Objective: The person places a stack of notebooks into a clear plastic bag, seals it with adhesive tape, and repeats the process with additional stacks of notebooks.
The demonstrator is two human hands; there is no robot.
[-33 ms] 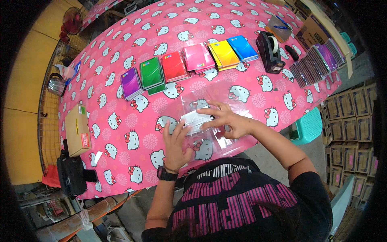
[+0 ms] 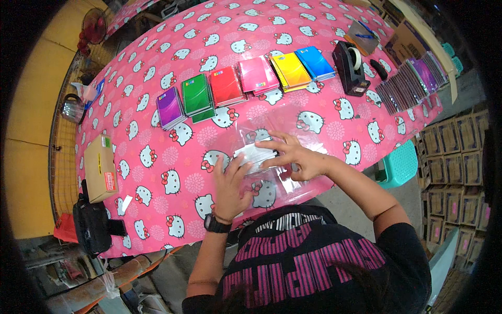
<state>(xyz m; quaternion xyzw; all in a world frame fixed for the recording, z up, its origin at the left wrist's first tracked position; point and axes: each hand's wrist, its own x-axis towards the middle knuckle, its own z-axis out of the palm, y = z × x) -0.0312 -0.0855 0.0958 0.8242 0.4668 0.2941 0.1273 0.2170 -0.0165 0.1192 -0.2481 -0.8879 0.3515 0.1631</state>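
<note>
Clear plastic sleeves [image 2: 298,180] lie in front of me on the table, with a small pile of white paper slips [image 2: 254,156] on top of them. My left hand [image 2: 229,188], a dark watch on its wrist, rests at the left end of the slips with its fingers spread. From the right, my right hand [image 2: 295,157] reaches over the same slips, fingers stretched out and apart, the tips touching the pile's right side. Neither hand visibly grips anything. Part of the slips is hidden under my fingers.
Beyond the sleeves stand stacks of spiral notebooks: purple [image 2: 170,108], green [image 2: 196,94], red [image 2: 227,85], pink [image 2: 258,74], yellow [image 2: 291,70] and blue [image 2: 315,62]. Right of them are a tape dispenser [image 2: 349,70] and a row of bundled notebooks [image 2: 405,86]. A cardboard box [image 2: 100,170] lies left, near a black bag [image 2: 91,225].
</note>
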